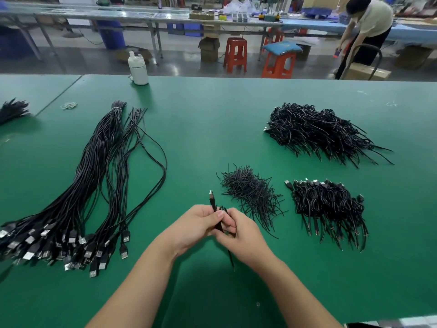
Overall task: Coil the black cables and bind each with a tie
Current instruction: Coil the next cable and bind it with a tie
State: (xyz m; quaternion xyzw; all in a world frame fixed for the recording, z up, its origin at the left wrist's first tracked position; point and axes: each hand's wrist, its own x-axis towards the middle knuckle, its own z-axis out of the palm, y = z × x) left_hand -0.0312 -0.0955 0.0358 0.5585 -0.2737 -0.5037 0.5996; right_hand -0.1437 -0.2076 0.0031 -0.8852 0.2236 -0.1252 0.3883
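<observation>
Both hands, left hand [197,224] and right hand [238,229], are gripping one folded black USB cable [214,204] at centre frame; bound black cable bundles [327,205] are piling lower right, a long sheaf of uncoiled black cables [94,176] is waiting left.

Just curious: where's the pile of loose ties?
In the head view, the pile of ties lies just right of the hands, between them and the small heap of coiled cables.

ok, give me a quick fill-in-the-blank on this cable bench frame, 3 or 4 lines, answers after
1. Both the left hand and the right hand grip one coiled black cable above the ____ table.
2. The long uncoiled cables lie on the person's ____ side.
3. The loose pile of ties lies just ____ of the hands.
4. The white bottle stands at the table's ____ edge.

Answers: green; left; right; far
</observation>
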